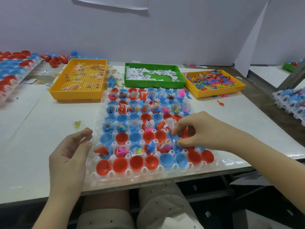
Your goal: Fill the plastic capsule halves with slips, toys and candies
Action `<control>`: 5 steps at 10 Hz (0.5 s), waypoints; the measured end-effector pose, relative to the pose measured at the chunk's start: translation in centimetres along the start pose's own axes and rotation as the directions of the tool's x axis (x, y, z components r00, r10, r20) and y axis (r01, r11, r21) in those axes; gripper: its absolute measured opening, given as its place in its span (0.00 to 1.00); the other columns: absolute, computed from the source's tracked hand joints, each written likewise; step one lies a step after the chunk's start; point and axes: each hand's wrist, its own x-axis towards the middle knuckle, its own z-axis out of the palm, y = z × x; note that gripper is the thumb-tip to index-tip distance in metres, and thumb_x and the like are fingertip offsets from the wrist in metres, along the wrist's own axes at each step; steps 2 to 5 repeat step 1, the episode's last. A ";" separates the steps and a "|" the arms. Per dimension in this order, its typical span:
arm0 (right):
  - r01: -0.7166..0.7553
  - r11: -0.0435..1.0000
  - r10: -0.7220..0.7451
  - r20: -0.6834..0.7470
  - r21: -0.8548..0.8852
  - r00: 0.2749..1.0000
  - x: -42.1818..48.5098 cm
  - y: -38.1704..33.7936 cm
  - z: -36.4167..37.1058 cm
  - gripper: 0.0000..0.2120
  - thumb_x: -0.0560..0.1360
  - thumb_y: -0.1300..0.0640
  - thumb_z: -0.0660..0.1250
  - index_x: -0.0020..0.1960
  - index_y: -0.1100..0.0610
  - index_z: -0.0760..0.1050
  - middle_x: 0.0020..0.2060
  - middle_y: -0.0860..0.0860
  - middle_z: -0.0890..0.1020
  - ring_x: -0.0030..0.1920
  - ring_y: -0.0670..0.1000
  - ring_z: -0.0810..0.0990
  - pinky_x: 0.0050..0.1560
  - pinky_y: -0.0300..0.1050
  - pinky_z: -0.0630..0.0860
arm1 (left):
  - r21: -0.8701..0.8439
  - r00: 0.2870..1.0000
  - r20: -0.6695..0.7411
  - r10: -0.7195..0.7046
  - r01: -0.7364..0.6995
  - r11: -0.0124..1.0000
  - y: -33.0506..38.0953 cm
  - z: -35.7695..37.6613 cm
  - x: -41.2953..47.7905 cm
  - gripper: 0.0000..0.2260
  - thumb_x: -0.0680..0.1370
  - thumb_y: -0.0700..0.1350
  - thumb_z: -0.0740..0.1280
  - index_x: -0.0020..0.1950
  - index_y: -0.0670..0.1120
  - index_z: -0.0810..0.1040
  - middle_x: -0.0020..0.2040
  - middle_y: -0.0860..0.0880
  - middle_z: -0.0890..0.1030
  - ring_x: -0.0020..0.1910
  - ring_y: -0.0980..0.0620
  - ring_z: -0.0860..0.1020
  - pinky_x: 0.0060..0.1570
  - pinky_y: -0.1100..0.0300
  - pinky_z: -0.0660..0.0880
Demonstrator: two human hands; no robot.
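White wall panels back a white table (41,146), and at its near edge lies a clear moulded tray (148,173) packed with red capsule halves (103,166) and blue capsule halves (166,160) standing mouth up. Rows at the far end of that tray carry paper slips, small toys and candy packets; the nearest row holds empty cups. Behind the tray stand three baskets side by side: a yellow basket of candy packets (79,80) to the left, a green basket of folded slips (153,74) in the middle and a yellow basket of coloured toys (214,84) to the right. The left hand (71,151) hovers at the tray's left edge, palm turned inward, fingers loosely spread and holding nothing, its blurred fingertips just beside the rim. The right hand (196,129) hangs over the tray's right side with fingers curled down and thumb brought close to them above a red and a blue half; whether it pinches anything cannot be told, and it hides the cups beneath. A loose candy packet (77,124) lies left of the tray, a stray orange toy (220,103) right of its far corner. Further capsule trays sit well off to the left (13,75) and right (290,103).
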 end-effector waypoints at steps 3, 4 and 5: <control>-0.033 0.994 0.035 -0.016 0.101 0.999 -1.0 -0.4 -1.1 0.12 0.67 0.55 0.77 0.49 0.46 0.81 0.40 0.42 0.82 0.38 0.38 0.78 0.38 0.31 0.73 | -0.013 1.000 -0.023 -0.006 0.006 1.000 -0.3 0.1 -0.3 0.15 0.80 0.39 0.65 0.49 0.59 0.81 0.48 0.67 0.82 0.52 0.69 0.78 0.47 0.65 0.73; -0.033 0.994 0.035 -0.016 0.101 0.999 -1.0 -0.4 -1.1 0.12 0.67 0.55 0.77 0.49 0.46 0.81 0.40 0.42 0.82 0.38 0.38 0.78 0.38 0.31 0.73 | -0.013 1.000 -0.023 -0.006 0.006 1.000 -0.3 0.1 -0.3 0.15 0.80 0.39 0.65 0.49 0.59 0.81 0.48 0.67 0.82 0.52 0.69 0.78 0.47 0.65 0.73; -0.033 0.994 0.035 -0.016 0.101 0.999 -1.0 -0.4 -1.1 0.12 0.67 0.55 0.77 0.49 0.46 0.81 0.40 0.42 0.82 0.38 0.38 0.78 0.38 0.31 0.73 | -0.013 1.000 -0.023 -0.006 0.006 1.000 -0.3 0.1 -0.3 0.15 0.80 0.39 0.65 0.49 0.59 0.81 0.48 0.67 0.82 0.52 0.69 0.78 0.47 0.65 0.73</control>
